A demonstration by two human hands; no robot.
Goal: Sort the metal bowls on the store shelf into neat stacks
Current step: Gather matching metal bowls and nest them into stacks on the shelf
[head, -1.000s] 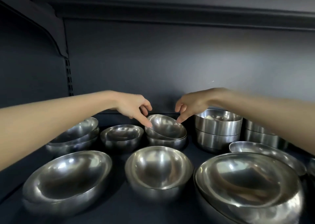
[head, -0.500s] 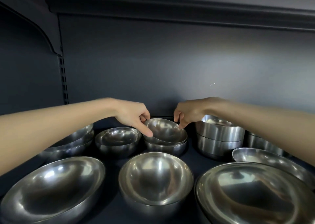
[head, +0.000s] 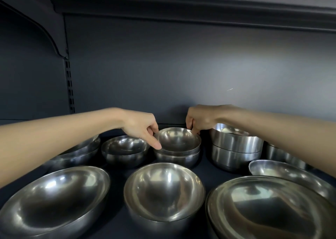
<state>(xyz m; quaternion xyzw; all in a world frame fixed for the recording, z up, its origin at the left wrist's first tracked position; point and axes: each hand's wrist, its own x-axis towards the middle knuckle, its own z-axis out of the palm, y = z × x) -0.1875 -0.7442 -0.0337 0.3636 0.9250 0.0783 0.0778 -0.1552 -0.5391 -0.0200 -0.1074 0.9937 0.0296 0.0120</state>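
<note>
At the back middle of the dark shelf, a small round metal bowl (head: 179, 140) sits nested in a like bowl (head: 177, 158), nearly level. My left hand (head: 140, 127) pinches its left rim, forefinger pointing down along the outside. My right hand (head: 200, 119) holds the far right rim with curled fingers. Another small bowl (head: 125, 147) stands just left of the stack.
Two straight-sided bowls (head: 234, 147) are stacked to the right, with more (head: 283, 155) behind my right forearm. A wide stack (head: 78, 155) sits far left. Large bowls line the front: left (head: 52, 198), middle (head: 163, 191), right (head: 272, 211), plus a shallow one (head: 283, 173).
The top small bowl was tilted toward me; it has settled almost level into the bowl beneath. Both hands closed in on its rim.
</note>
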